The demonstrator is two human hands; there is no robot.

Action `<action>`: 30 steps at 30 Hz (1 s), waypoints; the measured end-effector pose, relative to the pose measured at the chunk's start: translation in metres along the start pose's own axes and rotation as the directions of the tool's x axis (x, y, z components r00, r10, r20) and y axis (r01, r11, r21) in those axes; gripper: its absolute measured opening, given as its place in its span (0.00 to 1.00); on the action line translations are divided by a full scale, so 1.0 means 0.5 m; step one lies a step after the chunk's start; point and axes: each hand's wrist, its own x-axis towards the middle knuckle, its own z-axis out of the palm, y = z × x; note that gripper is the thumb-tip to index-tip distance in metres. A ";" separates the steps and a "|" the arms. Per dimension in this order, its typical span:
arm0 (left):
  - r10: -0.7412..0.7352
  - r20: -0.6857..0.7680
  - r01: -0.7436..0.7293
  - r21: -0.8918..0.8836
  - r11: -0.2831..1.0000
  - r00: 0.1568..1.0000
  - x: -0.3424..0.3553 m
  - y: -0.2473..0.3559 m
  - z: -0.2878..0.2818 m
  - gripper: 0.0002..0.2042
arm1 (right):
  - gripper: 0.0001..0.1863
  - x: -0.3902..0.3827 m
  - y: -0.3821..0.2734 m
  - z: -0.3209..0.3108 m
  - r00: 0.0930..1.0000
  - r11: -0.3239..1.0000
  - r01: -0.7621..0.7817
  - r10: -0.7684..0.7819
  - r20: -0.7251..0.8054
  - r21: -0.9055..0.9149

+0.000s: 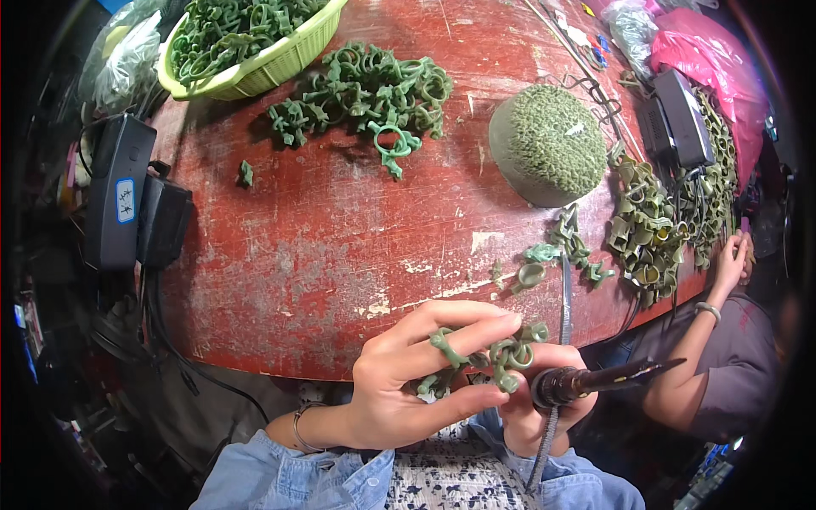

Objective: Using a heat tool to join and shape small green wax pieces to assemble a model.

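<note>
the fingers of the left hand (382,395) pinch a small cluster of green ring pieces (510,353), thumb below and fingertips above, in front of the person's chest just off the near edge of the tabletop (280,289). the fingers of the right hand (520,416) close around a dark-handled tool (586,382), its pointed tip aimed off to the right, away from the cluster; some right fingers also seem to steady the pieces, though the overlap hides exactly how.

this looks like a handling step, the pieces being turned or sorted while the tool waits. the next move probably calls for a steady left pinch, one piece turned clear of the others, and the tip swung round without scraping the thin bands.

beyond the hands lie a few loose bits (544,252), then a round block (552,144) with a rough green top. farther off, a heap of green rings (365,89) sits near a yellow-green basket (280,68) filled with similar pieces. at the right, a co-worker's arm (710,297) rests by an olive pile (650,229).
</note>
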 end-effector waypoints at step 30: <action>-0.168 -0.063 0.176 0.157 0.972 0.984 0.003 0.001 -0.001 0.21 | 0.16 0.027 -0.002 -0.081 0.910 0.927 -0.325 0.361 -0.203 0.189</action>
